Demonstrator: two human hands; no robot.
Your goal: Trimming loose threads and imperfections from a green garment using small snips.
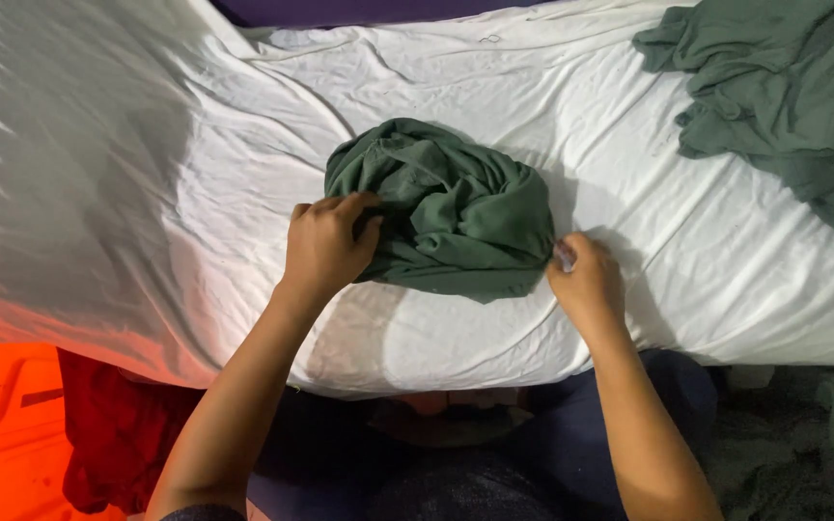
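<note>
two green cloths (446,207), one white sheet (147,193), perhaps one red cloth (118,434)

Both bare forearms reach forward from the bottom of the view, angled slightly inward. The left hand (325,241) is palm-down with fingers curled in a grip. The right hand (583,275) is closed, thumb and fingertips pinched together.

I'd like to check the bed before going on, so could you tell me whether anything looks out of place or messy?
Nothing looks damaged or spilled. The dark green cloth under the left hand and right hand is bunched into a rumpled mound rather than lying flat. A second green cloth sprawls crumpled at the far right, and the white sheet is wrinkled.
</note>
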